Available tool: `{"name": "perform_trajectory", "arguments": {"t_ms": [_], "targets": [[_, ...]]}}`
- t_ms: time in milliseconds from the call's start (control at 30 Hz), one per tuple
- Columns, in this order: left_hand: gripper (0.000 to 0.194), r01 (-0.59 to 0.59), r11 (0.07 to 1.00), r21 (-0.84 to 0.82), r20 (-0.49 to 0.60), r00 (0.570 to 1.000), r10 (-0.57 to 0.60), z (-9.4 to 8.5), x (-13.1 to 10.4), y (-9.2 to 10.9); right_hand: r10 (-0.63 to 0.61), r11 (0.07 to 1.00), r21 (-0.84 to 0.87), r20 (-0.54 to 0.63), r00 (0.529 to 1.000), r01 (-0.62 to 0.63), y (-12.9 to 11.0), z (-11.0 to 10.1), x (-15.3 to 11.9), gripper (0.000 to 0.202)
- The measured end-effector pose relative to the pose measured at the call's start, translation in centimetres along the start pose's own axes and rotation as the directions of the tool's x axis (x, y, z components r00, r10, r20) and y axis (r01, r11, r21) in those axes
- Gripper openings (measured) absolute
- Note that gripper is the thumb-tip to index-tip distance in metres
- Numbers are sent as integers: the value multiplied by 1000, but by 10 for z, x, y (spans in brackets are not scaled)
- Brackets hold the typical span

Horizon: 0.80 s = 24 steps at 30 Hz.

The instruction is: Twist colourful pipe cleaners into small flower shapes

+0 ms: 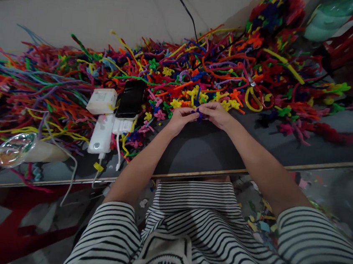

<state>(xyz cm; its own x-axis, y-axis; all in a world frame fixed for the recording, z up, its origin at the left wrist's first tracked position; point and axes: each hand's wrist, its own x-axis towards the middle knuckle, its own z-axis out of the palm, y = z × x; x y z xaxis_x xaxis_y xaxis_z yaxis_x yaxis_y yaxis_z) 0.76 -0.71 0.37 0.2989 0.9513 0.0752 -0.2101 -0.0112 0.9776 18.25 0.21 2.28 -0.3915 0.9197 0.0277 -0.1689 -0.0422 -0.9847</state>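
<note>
Across the bench (pixel 189 154), we've got one long heap of fuzzy stems (pixel 74 83) running behind the work. Our two hands meet just in front of it. Left hand (pixel 182 122) pinches a purple piece (pixel 199 116) between thumb and fingers; right hand (pixel 216 114) pinches the same piece from the other side. Piece sits between our fingertips, above the dark top, near the heap's front edge. Fingers hide most of its shape.

Doing it well, our take: one hand anchors, the other bends. Grip close to the bend, so the core (likely wire) folds where we want. Small even turns beat one hard twist. Cut ends best tucked inward; they could prick.

Count, big to small:
- 1 bench
- 1 heap, stems too tangled to count
- 1 cup (pixel 48 153) on its side, far left
- 2 hands, both ours
- 1 pair of scissors (pixel 253 86), on the heap, right of us
- 1 black phone (pixel 131 98)
- 1 white power bank (pixel 101 130), by its look
- 1 white box (pixel 103 100), just above that
- 1 white charger (pixel 123 125), against the phone
- yellow flower shapes (pixel 176 103): several, overlapping, no firm number
- 1 purple piece pinched
</note>
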Motion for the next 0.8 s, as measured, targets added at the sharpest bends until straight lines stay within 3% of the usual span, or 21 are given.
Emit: {"name": "perform_trajectory", "arguments": {"t_ms": [167, 300, 400, 633, 733, 800], "targets": [[28, -118, 990, 71, -189, 973, 130, -1, 6, -8, -193, 966, -203, -136, 972, 163, 2, 1, 1, 41], [20, -199, 887, 417, -260, 909, 326, -2, 3, -5, -321, 897, -384, -228, 919, 218, 6, 1, 1, 34], [20, -216, 783, 583, -253, 868, 427, -1, -3, 0, -312, 884, -436, -282, 907, 168, 8, 2, 2, 36], [18, -188, 799, 571, -200, 912, 357, -1, -1, -1, -191, 940, -328, -280, 941, 94, 8, 5, 5, 42], [14, -182, 786, 591, -199, 911, 361, -2, -1, 1, -238, 901, -420, -270, 933, 108, 6, 5, 2, 32], [13, -170, 766, 620, -195, 913, 359, 0, -3, 3, -336, 816, -560, -254, 907, 145, 3, 7, -1, 21]]}}
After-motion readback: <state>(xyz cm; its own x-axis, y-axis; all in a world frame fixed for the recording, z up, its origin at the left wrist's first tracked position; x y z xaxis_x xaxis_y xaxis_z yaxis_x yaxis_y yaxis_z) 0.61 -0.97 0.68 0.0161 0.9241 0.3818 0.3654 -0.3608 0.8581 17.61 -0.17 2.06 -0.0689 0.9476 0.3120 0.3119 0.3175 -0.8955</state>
